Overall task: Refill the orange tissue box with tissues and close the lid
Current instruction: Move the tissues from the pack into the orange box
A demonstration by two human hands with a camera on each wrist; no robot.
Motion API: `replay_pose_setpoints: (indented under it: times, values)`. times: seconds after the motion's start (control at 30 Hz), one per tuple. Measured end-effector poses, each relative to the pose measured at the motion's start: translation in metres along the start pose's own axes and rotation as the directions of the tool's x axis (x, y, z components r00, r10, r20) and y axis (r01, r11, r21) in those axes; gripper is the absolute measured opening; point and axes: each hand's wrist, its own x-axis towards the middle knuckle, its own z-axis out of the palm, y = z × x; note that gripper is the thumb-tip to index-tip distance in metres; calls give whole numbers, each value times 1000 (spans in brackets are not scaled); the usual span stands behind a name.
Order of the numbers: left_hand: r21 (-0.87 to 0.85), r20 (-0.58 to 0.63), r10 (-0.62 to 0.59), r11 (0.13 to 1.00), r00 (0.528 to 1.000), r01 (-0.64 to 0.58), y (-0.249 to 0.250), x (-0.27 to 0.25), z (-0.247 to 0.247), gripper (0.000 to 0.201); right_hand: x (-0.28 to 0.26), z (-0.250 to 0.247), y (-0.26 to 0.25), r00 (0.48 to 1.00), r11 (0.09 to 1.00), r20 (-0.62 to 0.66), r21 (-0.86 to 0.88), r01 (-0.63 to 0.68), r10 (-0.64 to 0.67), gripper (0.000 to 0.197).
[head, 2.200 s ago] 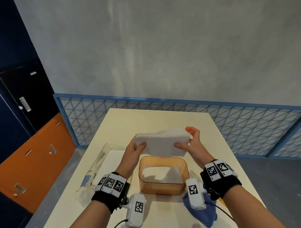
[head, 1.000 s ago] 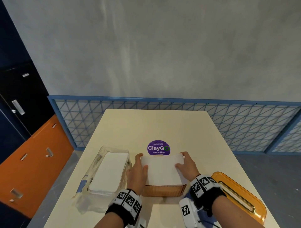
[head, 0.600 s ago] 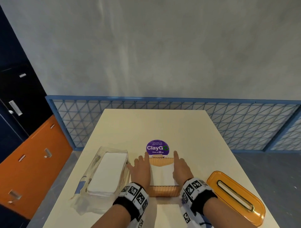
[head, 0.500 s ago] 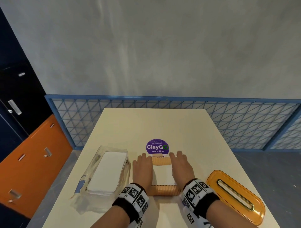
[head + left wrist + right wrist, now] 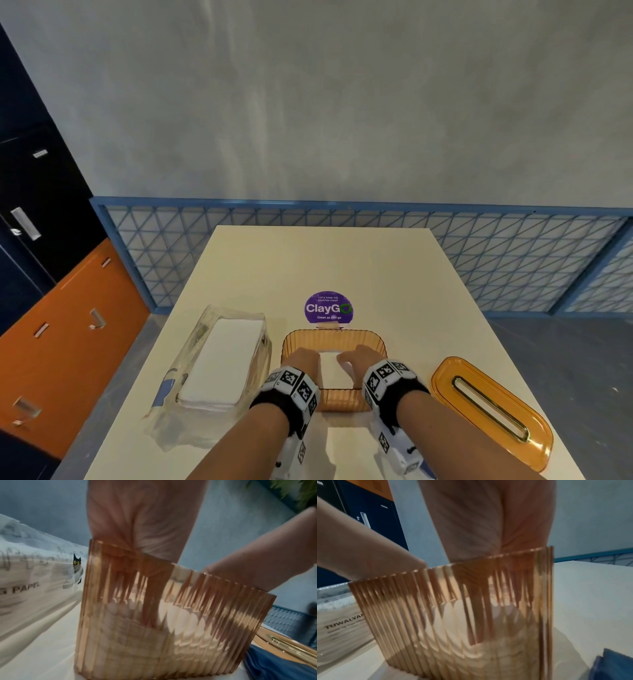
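1. Head view: both hands are down inside the orange tissue box [image 5: 334, 337], which stands open on the bench [image 5: 322, 260] straight ahead of the person. The left hand [image 5: 303, 359] and right hand [image 5: 356, 356] sit side by side over the white tissues [image 5: 327, 365], with a strip of stack showing between them. The lid [image 5: 489, 411] lies well apart to the right on the bench, its long axis running from near-right to far-left, slot upward. The right hand is plainly the nearer one to it. The opened tissue pack [image 5: 222, 363] lies just left of the box.

2. Left wrist view: the left hand [image 5: 142, 531] goes in over the ribbed wall [image 5: 171, 628] of the box. Its fingers, seen warped through the plastic, seem to point down onto the stack, but the ribbing distorts too much for me to tell how this grip is set. The right hand [image 5: 254, 561] enters at the far side, and an edge of the lid [image 5: 281, 645] shows low right.

3. Right wrist view: the right hand [image 5: 491, 524] likewise reaches down past the rim. The fingers look fairly straight against the tissues [image 5: 471, 649], though I cannot say for sure whether it is pressing or pinching. I would judge the lid to be next, and it lies to the right.
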Motion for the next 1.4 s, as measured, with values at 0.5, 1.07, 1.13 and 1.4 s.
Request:
replay_pose_setpoints:
  times: [0.5, 1.07, 1.13, 1.4]
  values:
    - [-541, -587, -419, 840, 693, 50, -98, -35, 8, 30, -19, -25, 38, 954, 964, -269, 258, -61, 132, 55]
    - [-419, -337, -526, 827, 781, 376, -106, -21, 22, 48, -13, -8, 41, 955, 891, -218, 445, -88, 203, 59]
    - [-439, -344, -531, 820, 775, 367, -106, -21, 22, 47, -13, -8, 41, 954, 893, -218, 440, -93, 207, 59]
    - [-328, -318, -511, 850, 799, 413, -100, -22, 22, 38, -12, -9, 40, 963, 908, -184, 404, -111, 199, 62]
